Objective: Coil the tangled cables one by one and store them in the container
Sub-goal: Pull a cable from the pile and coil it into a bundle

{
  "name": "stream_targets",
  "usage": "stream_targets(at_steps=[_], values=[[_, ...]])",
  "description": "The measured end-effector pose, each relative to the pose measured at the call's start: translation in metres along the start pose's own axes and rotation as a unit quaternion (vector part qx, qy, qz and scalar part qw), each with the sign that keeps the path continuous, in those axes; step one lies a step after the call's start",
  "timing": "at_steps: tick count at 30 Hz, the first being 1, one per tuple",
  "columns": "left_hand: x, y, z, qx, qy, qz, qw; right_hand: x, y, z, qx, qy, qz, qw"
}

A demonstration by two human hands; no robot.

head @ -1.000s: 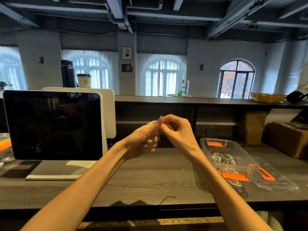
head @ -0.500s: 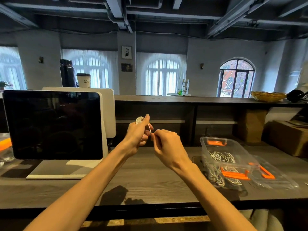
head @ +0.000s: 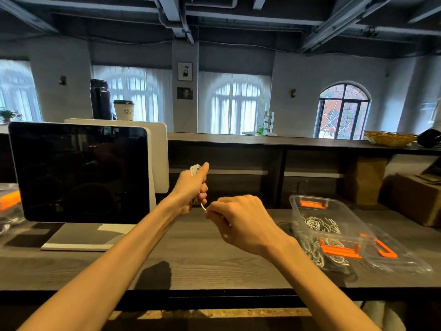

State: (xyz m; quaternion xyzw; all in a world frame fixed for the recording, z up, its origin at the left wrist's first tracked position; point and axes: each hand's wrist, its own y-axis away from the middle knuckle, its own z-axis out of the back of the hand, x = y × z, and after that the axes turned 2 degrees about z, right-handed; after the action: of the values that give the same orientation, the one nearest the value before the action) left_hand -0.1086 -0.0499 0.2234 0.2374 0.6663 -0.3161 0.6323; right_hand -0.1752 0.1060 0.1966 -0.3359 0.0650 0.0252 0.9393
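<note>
My left hand (head: 192,187) is raised above the dark wooden counter and grips a small coil of white cable (head: 195,168), whose loops show above the thumb. A short free end of that cable runs down to my right hand (head: 241,220), which pinches it just below and right of the left hand. At the right stands a clear plastic container (head: 312,206) with orange clips, holding several coiled white cables (head: 318,224).
The container's clear lid (head: 396,254) with an orange clip lies on the counter beside it. A dark monitor (head: 78,170) on a white stand fills the left. A cardboard box (head: 417,199) sits far right, and a raised shelf runs behind.
The two hands, pressed together a second ago, have parted. My right hand has dropped lower, drawing the cable's free end away from the coil in my left hand.
</note>
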Motion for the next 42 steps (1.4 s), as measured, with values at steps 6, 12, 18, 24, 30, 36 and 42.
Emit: stream_targets(at_steps=[6, 12, 18, 24, 30, 36, 42], values=[[-0.001, 0.023, -0.010, 0.169, -0.111, 0.001, 0.979, -0.022, -0.018, 0.022, -0.070, -0.099, -0.034, 0.992], [-0.013, 0.027, -0.004, 0.387, -0.016, 0.110, 0.915, -0.031, -0.019, 0.029, -0.084, -0.197, -0.071, 0.974], [-0.013, 0.036, -0.002, 0.365, -0.198, 0.016, 0.909, -0.034, -0.019, 0.043, -0.030, -0.241, -0.116, 0.963], [-0.008, 0.043, -0.013, 0.294, -0.240, -0.079, 0.922, -0.048, -0.021, 0.050, 0.038, -0.346, -0.193, 0.917], [-0.016, 0.030, -0.010, 0.264, 0.012, -0.108, 0.958, -0.046, -0.011, 0.030, -0.061, -0.362, -0.245, 0.897], [-0.014, 0.027, -0.011, 0.216, -0.012, -0.033, 0.976, -0.031, -0.006, 0.020, -0.106, -0.078, -0.071, 0.989], [-0.004, 0.030, -0.016, 0.112, -0.203, -0.068, 0.970, -0.022, -0.002, 0.030, -0.006, -0.025, 0.043, 0.999]])
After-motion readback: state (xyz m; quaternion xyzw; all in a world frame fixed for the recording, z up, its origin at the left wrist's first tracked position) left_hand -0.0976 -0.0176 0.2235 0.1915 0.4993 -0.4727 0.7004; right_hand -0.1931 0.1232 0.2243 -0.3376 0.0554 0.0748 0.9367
